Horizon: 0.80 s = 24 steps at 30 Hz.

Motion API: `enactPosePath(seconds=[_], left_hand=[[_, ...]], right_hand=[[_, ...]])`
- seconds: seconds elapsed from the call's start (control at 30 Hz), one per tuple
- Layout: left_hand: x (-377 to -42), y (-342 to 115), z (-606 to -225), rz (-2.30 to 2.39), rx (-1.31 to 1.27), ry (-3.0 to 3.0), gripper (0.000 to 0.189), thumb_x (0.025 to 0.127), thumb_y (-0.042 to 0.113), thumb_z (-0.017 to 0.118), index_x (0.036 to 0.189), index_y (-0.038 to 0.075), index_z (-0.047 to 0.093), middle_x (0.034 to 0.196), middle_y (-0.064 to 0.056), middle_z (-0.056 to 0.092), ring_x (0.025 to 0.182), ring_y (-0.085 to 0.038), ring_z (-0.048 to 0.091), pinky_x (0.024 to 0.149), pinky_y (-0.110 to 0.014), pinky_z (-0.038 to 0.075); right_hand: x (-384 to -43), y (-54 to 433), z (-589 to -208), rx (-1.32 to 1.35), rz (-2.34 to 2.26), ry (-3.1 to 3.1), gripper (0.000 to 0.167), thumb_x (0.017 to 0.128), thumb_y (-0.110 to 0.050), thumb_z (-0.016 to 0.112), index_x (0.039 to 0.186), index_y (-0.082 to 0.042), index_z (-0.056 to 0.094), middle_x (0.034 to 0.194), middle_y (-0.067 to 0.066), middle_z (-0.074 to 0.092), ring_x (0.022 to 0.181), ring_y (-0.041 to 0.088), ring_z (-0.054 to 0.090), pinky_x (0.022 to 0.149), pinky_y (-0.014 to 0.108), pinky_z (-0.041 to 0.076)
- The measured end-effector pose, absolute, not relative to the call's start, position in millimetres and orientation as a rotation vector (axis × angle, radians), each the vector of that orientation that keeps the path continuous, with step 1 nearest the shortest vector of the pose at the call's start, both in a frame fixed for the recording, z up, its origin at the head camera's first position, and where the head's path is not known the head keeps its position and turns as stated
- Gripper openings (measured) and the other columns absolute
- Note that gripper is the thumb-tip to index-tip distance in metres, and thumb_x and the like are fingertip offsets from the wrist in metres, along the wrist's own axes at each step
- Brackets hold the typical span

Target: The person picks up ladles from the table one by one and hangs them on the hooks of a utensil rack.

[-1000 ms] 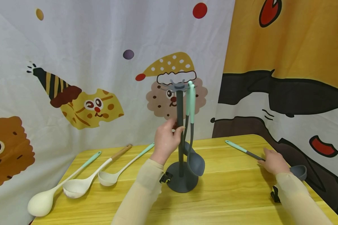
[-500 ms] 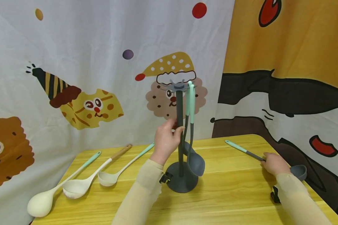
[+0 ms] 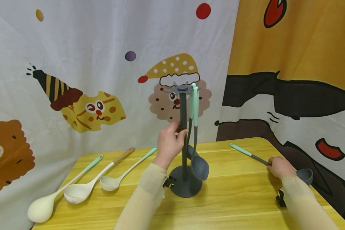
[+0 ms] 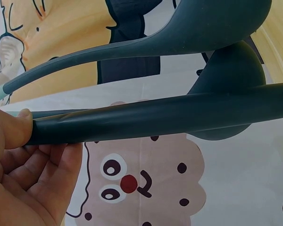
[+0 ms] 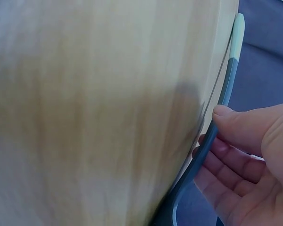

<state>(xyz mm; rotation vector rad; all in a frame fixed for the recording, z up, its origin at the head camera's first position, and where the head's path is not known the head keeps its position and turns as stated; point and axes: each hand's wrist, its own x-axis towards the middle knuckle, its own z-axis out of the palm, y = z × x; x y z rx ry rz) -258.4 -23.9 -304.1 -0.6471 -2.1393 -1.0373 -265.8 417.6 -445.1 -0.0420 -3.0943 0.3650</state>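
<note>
Gray ladle [image 3: 245, 152] was at the right side of the tabletop [image 3: 233, 204], mint handle end toward the back, bowl near the right edge, partly behind the wrist. Couldn't tell if it was fully resting or slightly raised. Right-hand grip [image 3: 281, 167] was clamped on its gray shaft, thumb one side, fingers curled behind; a mid-length hold like that probably balanced the bowl's weight and left the handle end free.

Dark gray utensil stand [image 3: 183, 110] stood upright mid-tabletop. Left-hand grip [image 3: 171, 143] was closed round its pole partway up, likely as a brace: both hung pieces were on the right, so load was one-sided. Front hanging spoon [image 3: 200, 168] and rear hanging utensil [image 3: 191, 107] hung by mint handles, heads down; rear head mostly hidden.

Left side: white round-headed ladle [image 3: 41, 207], wood-handled white ladle [image 3: 77, 193] and small white ladle [image 3: 110, 183] lay apart, handles angled backward, presumably for easy pickup. Cartoon-print curtain [image 3: 103, 38] behind.
</note>
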Motion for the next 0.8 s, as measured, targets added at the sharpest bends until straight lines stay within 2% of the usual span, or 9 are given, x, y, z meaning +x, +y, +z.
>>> enactPosePath(seconds=[0.23, 0.8], left_hand=[[-258.9, -23.9, -304.4, -1.038, -0.641, -2.147, 0.011, 0.093, 0.010, 0.070, 0.101, 0.006, 0.064, 0.086, -0.007, 0.068, 0.077, -0.021, 0.067, 0.065, -0.033, 0.058], [-258.7, -23.5, -303.7, -1.057, -0.634, -2.156, 0.013, 0.093, 0.011, 0.070, 0.104, 0.006, 0.065, 0.087, -0.007, 0.068, 0.079, -0.020, 0.067, 0.067, -0.032, 0.058]], right_hand=[[-265.1, 417.7, -445.7, -0.044, 0.412, -3.085, 0.023, 0.087, -0.007, 0.071, 0.102, 0.010, 0.066, 0.093, 0.027, 0.063, 0.084, 0.042, 0.059, 0.073, 0.055, 0.048], [-266.6, 418.1, -450.4, -0.109, 0.449, -3.083, 0.018, 0.088, -0.007, 0.071, 0.098, 0.007, 0.065, 0.088, 0.020, 0.062, 0.073, 0.031, 0.053, 0.065, 0.048, 0.046]])
